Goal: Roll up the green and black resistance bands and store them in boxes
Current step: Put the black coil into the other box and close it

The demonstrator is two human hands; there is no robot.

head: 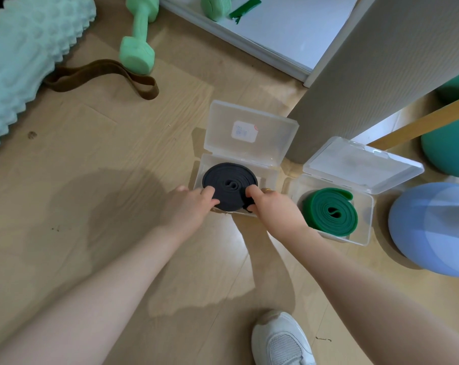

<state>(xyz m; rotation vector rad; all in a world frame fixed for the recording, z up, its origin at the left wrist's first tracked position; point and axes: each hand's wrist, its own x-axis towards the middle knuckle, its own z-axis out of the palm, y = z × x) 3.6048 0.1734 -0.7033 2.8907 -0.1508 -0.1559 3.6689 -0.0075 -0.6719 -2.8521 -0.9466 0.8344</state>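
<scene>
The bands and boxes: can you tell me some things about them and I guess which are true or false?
1. The green band lies rolled in the right box. True.
2. Both hands touch the black band. True: the left hand and right hand press on its roll.
3. Both box lids are closed. False: both stand open, the left box and the right one alike.
4. The brown band is in a box. False: it lies on the floor by a dumbbell.
5. The black band is unrolled flat. False: it is coiled up.
</scene>
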